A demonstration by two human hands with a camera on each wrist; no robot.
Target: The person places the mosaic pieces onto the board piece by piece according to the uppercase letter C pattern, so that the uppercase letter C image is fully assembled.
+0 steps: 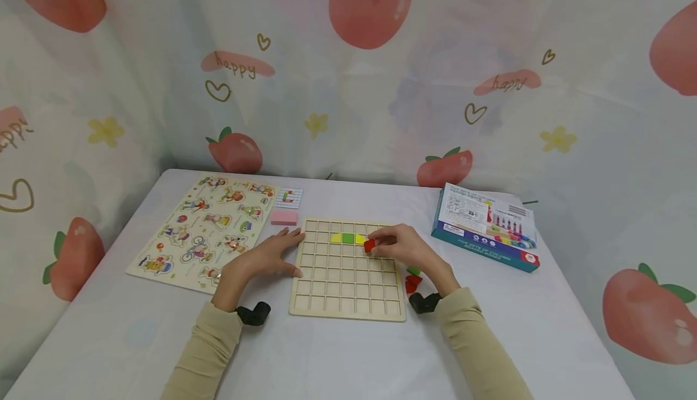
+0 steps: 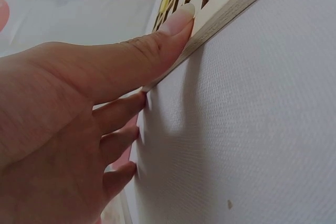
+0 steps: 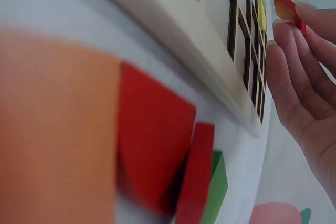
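A wooden grid board (image 1: pixel 348 274) lies flat on the white table. Near its top sit a green square tile (image 1: pixel 348 238) and yellow tiles (image 1: pixel 336 238) on both sides of it. My right hand (image 1: pixel 405 247) pinches a small red tile (image 1: pixel 369 245) between thumb and fingers, over the board's upper right cells. In the right wrist view that red tile (image 3: pixel 286 9) is held on edge by the fingertips. My left hand (image 1: pixel 267 255) rests at the board's left edge. Its thumb (image 2: pixel 176 22) touches the rim, with the other fingers spread along the side.
Red tiles (image 1: pixel 412 282) and a green tile (image 1: pixel 414 270) lie right of the board, partly under my right wrist. A pink block (image 1: pixel 284 217) and a pattern card (image 1: pixel 288 198) lie beyond its left corner. A picture puzzle board (image 1: pixel 185 218) is at left, a blue box (image 1: pixel 484 224) at right.
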